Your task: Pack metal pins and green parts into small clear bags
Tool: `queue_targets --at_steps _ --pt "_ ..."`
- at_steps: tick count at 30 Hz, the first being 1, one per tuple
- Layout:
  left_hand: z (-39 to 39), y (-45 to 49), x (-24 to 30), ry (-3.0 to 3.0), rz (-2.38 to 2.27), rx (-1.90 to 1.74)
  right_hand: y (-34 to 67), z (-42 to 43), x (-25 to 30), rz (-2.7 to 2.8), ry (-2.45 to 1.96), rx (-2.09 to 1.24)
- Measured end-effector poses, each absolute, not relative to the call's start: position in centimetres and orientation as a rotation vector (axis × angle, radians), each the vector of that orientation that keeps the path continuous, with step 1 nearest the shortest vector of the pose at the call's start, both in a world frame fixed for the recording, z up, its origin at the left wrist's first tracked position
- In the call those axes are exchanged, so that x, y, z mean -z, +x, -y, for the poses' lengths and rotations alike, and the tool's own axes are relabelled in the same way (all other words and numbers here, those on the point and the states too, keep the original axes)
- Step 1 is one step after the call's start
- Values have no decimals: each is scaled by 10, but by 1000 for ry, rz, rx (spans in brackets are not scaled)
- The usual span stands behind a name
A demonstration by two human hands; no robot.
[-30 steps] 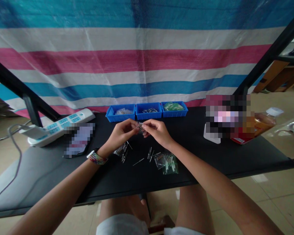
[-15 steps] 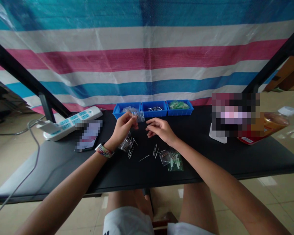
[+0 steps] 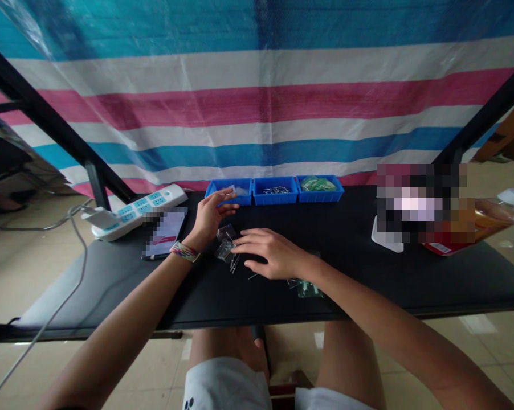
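My left hand [image 3: 212, 215] is at the near side of the left blue bin [image 3: 230, 199], fingers stretched out and apart, with nothing visible in them. Clear plastic bags [image 3: 242, 192] lie in that bin. Palm down, my right hand [image 3: 272, 252] hovers low over the table with fingers spread. Near its fingertips are small clear bags [image 3: 225, 249] and loose thin metal pins [image 3: 235, 264] that look like blind rivets. Partly under the right wrist lies a green-tinted bag [image 3: 310, 289] with pale pieces.
The middle blue bin [image 3: 275, 199] holds metal pins, the right one [image 3: 319, 195] green bags. On the left are a power strip [image 3: 141, 210] and a phone [image 3: 166, 230]. A bottle [image 3: 494, 213] and a white object [image 3: 387, 234] stand on the right. A striped sheet [image 3: 261, 108] hangs behind.
My left hand has let go of a clear bag at the left bin and its fingers have opened. My right hand has moved down and nearer, over the loose pins.
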State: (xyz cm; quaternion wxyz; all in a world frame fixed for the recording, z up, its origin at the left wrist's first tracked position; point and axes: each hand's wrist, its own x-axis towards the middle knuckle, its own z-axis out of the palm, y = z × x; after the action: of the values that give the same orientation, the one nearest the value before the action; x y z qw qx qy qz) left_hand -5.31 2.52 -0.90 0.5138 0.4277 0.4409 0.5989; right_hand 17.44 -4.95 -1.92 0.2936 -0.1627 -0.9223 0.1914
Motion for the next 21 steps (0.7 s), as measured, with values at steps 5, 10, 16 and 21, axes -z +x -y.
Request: queue_targets --at_steps 5,10,16,21 --pt "-20 -50 6 1118 -1090 -1408 157 65 24 2697 -562 -208" --pt "-20 -47 5 1146 -1122 -1400 157 62 33 2666 -639 -183" --pt "-18 -46 6 1184 -1109 -1388 160 53 28 2543 -653 -331" --pt "-17 -48 7 1354 -1111 -1345 167 39 21 2187 -622 -626"
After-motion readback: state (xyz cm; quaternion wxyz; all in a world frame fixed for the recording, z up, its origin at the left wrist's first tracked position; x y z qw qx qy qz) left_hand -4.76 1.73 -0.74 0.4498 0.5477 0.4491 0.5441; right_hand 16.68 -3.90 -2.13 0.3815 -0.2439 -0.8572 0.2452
